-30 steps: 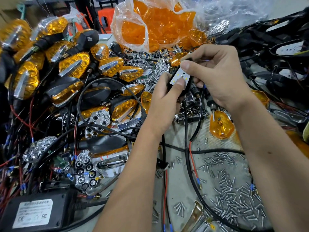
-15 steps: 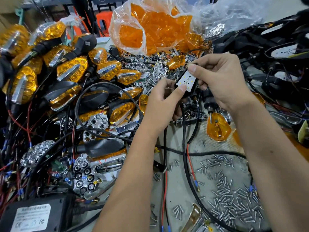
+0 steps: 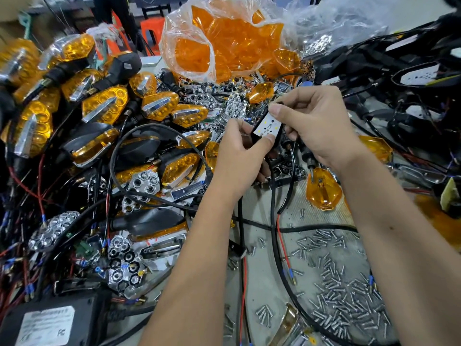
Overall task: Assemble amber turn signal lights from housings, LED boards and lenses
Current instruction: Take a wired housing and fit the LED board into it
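Two hands meet over the bench in the head view, my only view, and I take the LED board (image 3: 269,125) as my landmark. My left hand (image 3: 239,158) pinches the board's lower end with the thumb on its white face, fingers curled behind on what looks like a black housing, mostly hidden. My right hand (image 3: 316,126) pinches the board's upper end between thumb and forefinger. Black leads hang below the board.

Far left of the board lies a heap of finished amber lights (image 3: 104,108), so I judge many units done. Behind the board sits a bag of amber lenses (image 3: 219,43), still well filled. Below and right of the board, loose screws (image 3: 344,283) are scattered. This unit, as I read it, is at board seating; lens and screws remain.
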Tool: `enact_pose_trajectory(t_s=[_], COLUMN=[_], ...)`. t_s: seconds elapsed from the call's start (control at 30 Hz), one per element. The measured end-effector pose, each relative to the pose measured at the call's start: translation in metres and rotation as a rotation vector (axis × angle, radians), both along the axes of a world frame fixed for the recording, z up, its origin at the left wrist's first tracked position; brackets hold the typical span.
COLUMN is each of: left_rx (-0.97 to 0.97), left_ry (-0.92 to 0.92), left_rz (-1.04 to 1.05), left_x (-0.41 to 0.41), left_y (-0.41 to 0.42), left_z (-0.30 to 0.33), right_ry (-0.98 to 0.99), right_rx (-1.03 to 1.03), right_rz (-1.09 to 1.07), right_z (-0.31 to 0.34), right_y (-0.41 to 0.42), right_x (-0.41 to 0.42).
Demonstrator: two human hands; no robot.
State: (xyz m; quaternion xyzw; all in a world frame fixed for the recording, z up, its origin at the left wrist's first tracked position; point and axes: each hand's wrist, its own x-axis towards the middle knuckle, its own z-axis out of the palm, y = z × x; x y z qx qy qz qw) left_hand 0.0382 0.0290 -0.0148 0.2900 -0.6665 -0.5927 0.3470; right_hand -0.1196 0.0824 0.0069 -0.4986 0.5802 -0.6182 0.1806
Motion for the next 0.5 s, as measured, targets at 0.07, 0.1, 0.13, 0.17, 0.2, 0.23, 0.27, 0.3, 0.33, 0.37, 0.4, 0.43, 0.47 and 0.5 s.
enact_pose_trajectory(t_s=[0.07,0.1,0.13,0.17,0.2,0.23,0.27,0.3,0.33,0.37,0.4,0.43,0.47,0.5], left_rx=[0.004,0.007,0.009,0.012,0.017,0.022,0.028,0.032,0.034,0.036,0.038,0.04,0.044,0.048], left_ry=[-0.001,0.0,0.002,0.004,0.007,0.011,0.014,0.016,0.018,0.018,0.02,0.022,0.024,0.028], left_rz=[-0.001,-0.001,-0.002,-0.002,-0.004,-0.007,-0.008,-0.009,-0.011,-0.012,-0.015,-0.017,-0.021,-0.023], left_x=[-0.0001,-0.0001,-0.0001,-0.0001,-0.0001,-0.0002,-0.0004,-0.0006,-0.0006,-0.0007,-0.0006,-0.0005,-0.0004,-0.0003], left_y=[-0.0004,-0.0007,-0.0009,-0.0013,-0.0016,-0.0019,-0.0021,-0.0024,-0.0026,-0.0027,-0.0027,-0.0025,-0.0023,-0.002], left_z=[-0.0004,-0.0009,-0.0012,-0.0016,-0.0019,-0.0021,-0.0022,-0.0023,-0.0022,-0.0022,-0.0021,-0.0022,-0.0021,-0.0022], right_ry=[0.008,0.013,0.018,0.022,0.024,0.027,0.031,0.035,0.037,0.039,0.043,0.047,0.05,0.05], right_rx=[-0.001,-0.002,-0.004,-0.007,-0.01,-0.012,-0.013,-0.012,-0.011,-0.009,-0.007,-0.006,-0.006,-0.009], right_rz=[-0.003,-0.004,-0.005,-0.007,-0.008,-0.009,-0.01,-0.013,-0.015,-0.019,-0.023,-0.028,-0.032,-0.032], right_z=[0.0001,0.0001,0.0002,0.0005,0.0007,0.0008,0.001,0.001,0.0011,0.0011,0.0013,0.0014,0.0018,0.0023], right_y=[0.0,0.0002,0.0002,0.0002,0.0002,0.0002,0.0002,0.0002,0.0003,0.0004,0.0005,0.0005,0.0007,0.0009], right_x=[0.0001,-0.0001,-0.0001,0.0,0.0003,0.0007,0.0009,0.0012,0.0013,0.0017,0.002,0.0028,0.0036,0.0043])
